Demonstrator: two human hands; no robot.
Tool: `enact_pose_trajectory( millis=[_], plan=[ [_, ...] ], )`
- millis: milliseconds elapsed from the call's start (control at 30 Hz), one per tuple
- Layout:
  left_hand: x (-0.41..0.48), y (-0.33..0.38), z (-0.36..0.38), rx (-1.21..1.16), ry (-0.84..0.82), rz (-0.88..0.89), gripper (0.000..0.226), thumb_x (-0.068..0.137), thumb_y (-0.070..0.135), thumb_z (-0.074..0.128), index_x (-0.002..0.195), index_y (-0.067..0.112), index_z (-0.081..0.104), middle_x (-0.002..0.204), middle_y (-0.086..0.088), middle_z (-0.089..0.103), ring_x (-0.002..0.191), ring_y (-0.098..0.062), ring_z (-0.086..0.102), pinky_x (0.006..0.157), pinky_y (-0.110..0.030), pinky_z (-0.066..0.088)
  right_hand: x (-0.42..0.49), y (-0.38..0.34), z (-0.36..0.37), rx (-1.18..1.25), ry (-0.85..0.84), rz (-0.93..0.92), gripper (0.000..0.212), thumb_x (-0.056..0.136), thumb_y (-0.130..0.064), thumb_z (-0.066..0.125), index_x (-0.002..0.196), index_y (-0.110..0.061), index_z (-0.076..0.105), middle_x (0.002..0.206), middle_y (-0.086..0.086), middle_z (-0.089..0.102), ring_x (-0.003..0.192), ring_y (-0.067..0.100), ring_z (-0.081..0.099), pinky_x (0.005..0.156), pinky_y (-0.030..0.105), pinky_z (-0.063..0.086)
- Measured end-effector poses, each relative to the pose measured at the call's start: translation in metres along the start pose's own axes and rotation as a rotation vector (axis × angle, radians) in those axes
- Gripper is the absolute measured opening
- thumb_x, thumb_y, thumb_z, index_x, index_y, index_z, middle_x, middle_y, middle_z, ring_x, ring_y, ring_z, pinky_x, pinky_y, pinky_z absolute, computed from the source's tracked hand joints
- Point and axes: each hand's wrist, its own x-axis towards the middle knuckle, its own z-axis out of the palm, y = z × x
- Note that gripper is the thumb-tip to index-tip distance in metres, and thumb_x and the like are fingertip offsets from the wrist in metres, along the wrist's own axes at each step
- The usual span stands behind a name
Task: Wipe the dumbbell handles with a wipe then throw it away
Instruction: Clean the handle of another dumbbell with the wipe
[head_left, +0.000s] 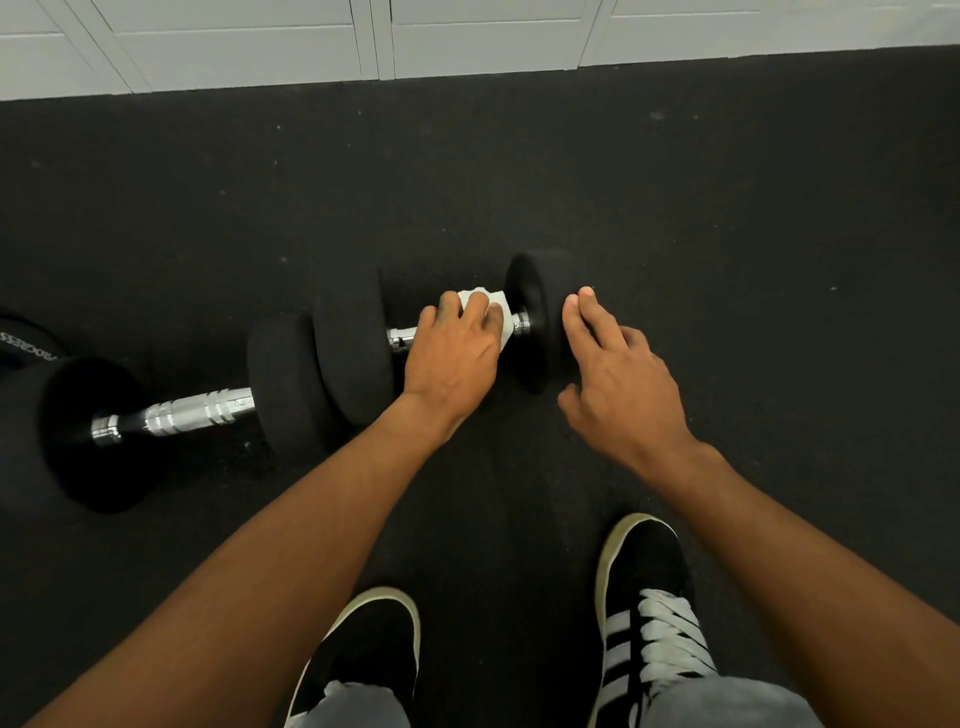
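Two black dumbbells with chrome handles lie end to end on the dark floor. On the right dumbbell (353, 332), my left hand (452, 353) grips a white wipe (496, 306) wrapped over the chrome handle (402, 340), hiding most of the bar. My right hand (618, 374) rests with straight fingers on that dumbbell's right black head (540, 291). The left dumbbell (93, 431) lies untouched, its chrome handle (187, 413) fully in view.
Black rubber flooring (727, 208) spreads all round. White panelled cabinet doors (467, 36) run along the far edge. A black weight plate (26, 348) with lettering peeks in at the left edge. My two black sneakers (644, 597) stand just below the hands.
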Motion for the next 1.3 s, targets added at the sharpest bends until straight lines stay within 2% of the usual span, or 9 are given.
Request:
enact_pose_trajectory(
  millis=[167,367,500,667,967,1100,1300],
  plan=[
    [0.005,-0.003,-0.004,-0.096,-0.085,-0.034,0.039,0.089,0.017,0.048,0.127,0.012,0.058,0.115,-0.008,0.056,0.096,-0.028,0.052,0.074,-0.037,0.042,0.001,0.000,0.000,0.008,-0.012,0.003,0.086,0.090,-0.025,0.058,0.159,-0.021,0.006,0.166,-0.004,0.000,0.137,0.031,0.033,0.103,0.048,0.041],
    [0.021,-0.009,-0.001,-0.245,-0.091,-0.070,0.032,0.090,0.024,0.054,0.119,0.023,0.068,0.113,-0.004,0.056,0.100,-0.029,0.049,0.076,-0.037,0.036,0.002,-0.003,-0.001,0.006,-0.022,0.012,0.087,0.090,-0.026,0.058,0.159,-0.021,0.005,0.166,-0.003,0.000,0.138,0.032,0.032,0.104,0.048,0.041],
    [0.010,-0.006,0.002,-0.172,-0.015,-0.014,0.033,0.089,0.014,0.048,0.118,0.014,0.065,0.111,-0.008,0.058,0.095,-0.028,0.051,0.072,-0.037,0.040,0.000,-0.003,0.000,0.003,-0.022,0.015,0.087,0.090,-0.025,0.058,0.159,-0.021,0.005,0.167,-0.003,-0.001,0.139,0.031,0.031,0.105,0.048,0.040],
    [-0.002,-0.008,0.010,-0.131,0.079,0.067,0.055,0.086,0.016,0.023,0.122,0.011,0.065,0.099,-0.009,0.061,0.082,-0.028,0.056,0.061,-0.038,0.041,-0.001,-0.003,0.001,0.005,-0.023,0.021,0.088,0.089,-0.025,0.058,0.159,-0.021,0.005,0.167,-0.004,-0.001,0.138,0.031,0.031,0.104,0.047,0.041],
    [-0.012,-0.004,0.016,-0.019,0.186,0.173,0.049,0.088,0.015,0.030,0.116,0.012,0.070,0.086,-0.004,0.061,0.073,-0.022,0.058,0.059,-0.034,0.042,-0.001,-0.003,0.003,0.013,-0.016,0.023,0.088,0.087,-0.023,0.058,0.159,-0.020,0.007,0.167,-0.003,0.000,0.137,0.032,0.032,0.101,0.048,0.042],
    [-0.018,-0.002,0.021,-0.014,0.187,0.184,0.048,0.088,0.017,0.033,0.117,0.014,0.070,0.086,-0.004,0.062,0.073,-0.022,0.060,0.059,-0.034,0.043,-0.002,-0.002,0.004,0.029,-0.008,0.020,0.089,0.087,-0.022,0.058,0.159,-0.021,0.007,0.167,-0.004,0.001,0.136,0.031,0.032,0.102,0.048,0.042],
    [-0.034,-0.003,0.030,0.023,0.126,0.219,0.047,0.092,0.021,0.037,0.131,0.015,0.062,0.096,-0.005,0.063,0.081,-0.022,0.060,0.065,-0.036,0.045,-0.001,-0.001,0.005,0.031,-0.009,0.021,0.089,0.087,-0.022,0.058,0.159,-0.021,0.006,0.167,-0.005,-0.001,0.138,0.031,0.030,0.104,0.048,0.041]
  ],
)
